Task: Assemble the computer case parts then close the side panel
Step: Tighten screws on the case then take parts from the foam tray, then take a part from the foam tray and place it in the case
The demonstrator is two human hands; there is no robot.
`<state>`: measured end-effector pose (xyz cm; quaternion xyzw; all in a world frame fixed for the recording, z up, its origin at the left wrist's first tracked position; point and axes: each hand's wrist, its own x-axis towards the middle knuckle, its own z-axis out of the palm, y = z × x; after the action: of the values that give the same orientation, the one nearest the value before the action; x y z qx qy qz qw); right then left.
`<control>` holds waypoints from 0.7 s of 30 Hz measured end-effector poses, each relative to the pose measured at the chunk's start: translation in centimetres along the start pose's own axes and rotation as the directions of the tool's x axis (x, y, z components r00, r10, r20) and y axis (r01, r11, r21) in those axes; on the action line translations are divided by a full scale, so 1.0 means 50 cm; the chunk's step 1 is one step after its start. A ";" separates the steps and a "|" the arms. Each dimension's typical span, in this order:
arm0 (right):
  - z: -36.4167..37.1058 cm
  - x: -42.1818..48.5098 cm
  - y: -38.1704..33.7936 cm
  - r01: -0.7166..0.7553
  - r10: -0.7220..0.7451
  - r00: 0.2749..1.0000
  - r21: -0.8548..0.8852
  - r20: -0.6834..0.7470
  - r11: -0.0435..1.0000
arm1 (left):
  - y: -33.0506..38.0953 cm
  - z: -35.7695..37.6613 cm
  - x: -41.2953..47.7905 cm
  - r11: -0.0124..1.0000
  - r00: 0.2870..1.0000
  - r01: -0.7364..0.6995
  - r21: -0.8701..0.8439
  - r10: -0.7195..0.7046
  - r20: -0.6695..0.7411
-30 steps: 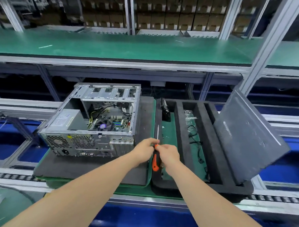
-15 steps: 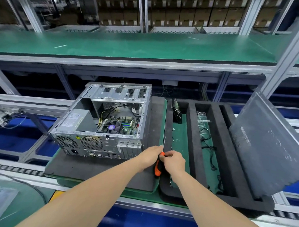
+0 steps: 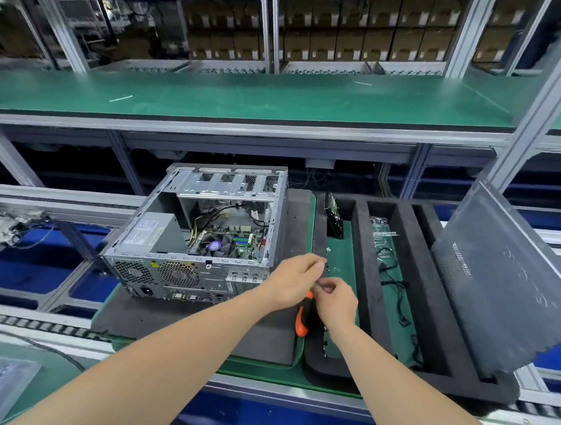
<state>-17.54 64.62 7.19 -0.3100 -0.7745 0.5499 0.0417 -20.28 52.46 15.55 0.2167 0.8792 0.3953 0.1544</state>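
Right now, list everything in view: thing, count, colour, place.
computer case: 1, silver, open side up, left of centre
foam pad: 1, dark grey, under the case
foam tray: 1, black, slotted, right of the case
side panel: 1, grey, leaning at the tray's right end
card: 1, black, upright in the tray's left slot
cables: several, black, middle slot
screwdriver: 1, orange-and-black handle, just below the hands
shelf: 1, green, above
cardboard boxes: many, brown, behind the shelf
left grip: 1, bare hand, fingers curled, by the case's rear corner
right grip: 1, bare hand, fingers curled, close beside the left grip
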 end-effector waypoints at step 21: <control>0.274 0.078 -0.399 0.489 -0.353 0.857 -0.379 0.376 0.786 | -0.334 -0.516 0.103 0.938 0.988 0.050 0.343 0.003 -0.154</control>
<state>-34.89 51.29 18.23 -0.0457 -0.9297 0.3648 -0.0222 -40.45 28.94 18.81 0.1992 0.9466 0.2483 0.0513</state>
